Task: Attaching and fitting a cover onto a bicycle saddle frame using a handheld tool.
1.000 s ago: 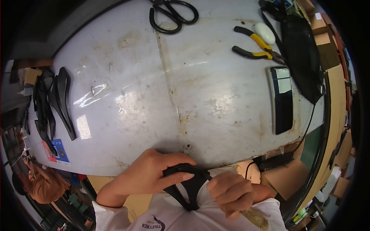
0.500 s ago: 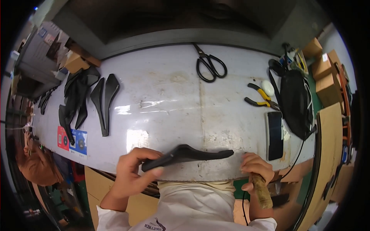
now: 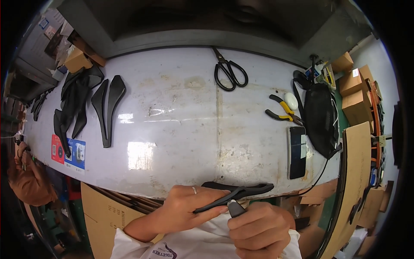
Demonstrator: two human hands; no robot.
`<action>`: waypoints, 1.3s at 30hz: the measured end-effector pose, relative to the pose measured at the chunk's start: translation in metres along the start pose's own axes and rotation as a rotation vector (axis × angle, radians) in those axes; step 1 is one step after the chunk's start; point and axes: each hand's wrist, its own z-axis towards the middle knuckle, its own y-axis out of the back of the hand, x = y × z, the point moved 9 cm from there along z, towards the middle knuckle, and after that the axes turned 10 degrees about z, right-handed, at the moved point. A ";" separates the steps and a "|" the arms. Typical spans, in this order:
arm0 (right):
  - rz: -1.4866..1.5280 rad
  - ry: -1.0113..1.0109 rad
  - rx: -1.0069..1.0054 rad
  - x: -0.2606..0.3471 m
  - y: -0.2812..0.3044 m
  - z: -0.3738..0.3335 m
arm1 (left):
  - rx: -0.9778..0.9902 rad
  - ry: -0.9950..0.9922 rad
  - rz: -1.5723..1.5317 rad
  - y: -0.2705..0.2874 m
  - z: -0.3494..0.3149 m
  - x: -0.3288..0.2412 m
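My left hand (image 3: 183, 207) is closed around a curved black piece of moulded trim (image 3: 255, 189), which lies across the table's front edge close to my body. Its kind is not clear beyond that: slim, matte, with a wider end. In my right hand (image 3: 261, 228) is a knife (image 3: 236, 209) whose short dark blade shows past my fist. The blade's pale tip is against or just beside the trim's lower edge; I cannot tell if it touches. My fingers hide the knife's handle. Two similar black pieces (image 3: 113, 108) lie side by side at the left of the table.
Behind them is a heap of black pieces (image 3: 77, 101). Scissors (image 3: 228, 75) lie at the back, yellow-handled pliers (image 3: 284, 108) and a white egg-shaped thing (image 3: 291, 101) at right. A phone (image 3: 296, 153) sits by a black pouch (image 3: 320, 118). Another person (image 3: 30, 183) works at far left.
My left hand has brought the trim nearer my body and to the right. My right hand has moved in from the right, bringing the knife blade up to it.
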 end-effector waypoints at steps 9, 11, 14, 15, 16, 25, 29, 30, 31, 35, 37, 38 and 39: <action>0.024 -0.074 0.004 -0.009 0.006 0.006 | -0.030 -0.018 0.005 0.001 0.004 -0.004; -0.053 -0.034 -0.230 -0.008 0.008 -0.004 | -0.010 -0.016 -0.003 -0.001 0.008 -0.004; -0.131 0.072 -0.422 0.001 0.016 -0.032 | -0.025 -0.032 0.047 -0.006 0.009 -0.006; -0.148 0.126 -0.377 0.004 0.013 -0.039 | -0.049 -0.062 0.060 -0.006 0.010 -0.008; -0.150 0.128 -0.384 0.000 0.013 -0.045 | -0.071 -0.096 0.065 -0.004 0.009 -0.010; 0.195 0.143 -0.396 0.003 0.025 -0.053 | 0.246 -0.061 0.507 -0.024 0.020 -0.048; 0.135 0.116 -0.275 0.006 0.011 -0.037 | 0.276 -0.016 0.558 -0.026 0.006 -0.039; 0.198 0.145 -0.317 0.004 0.012 -0.035 | 0.286 -0.016 0.569 -0.025 0.002 -0.039; 0.261 0.172 -0.359 0.004 0.014 -0.034 | 0.228 -0.012 0.591 -0.017 -0.001 -0.039; 0.357 0.203 -0.296 0.019 0.017 -0.033 | -0.071 0.088 0.744 0.025 -0.014 -0.037; 0.314 0.015 -0.245 0.011 0.012 -0.037 | -0.089 0.147 0.838 0.027 -0.016 -0.033; 0.325 0.025 -0.252 0.010 0.012 -0.039 | -0.082 0.178 0.874 0.026 -0.021 -0.032; 0.238 -0.008 -0.281 0.005 0.012 -0.043 | -0.075 0.209 0.908 0.026 -0.025 -0.030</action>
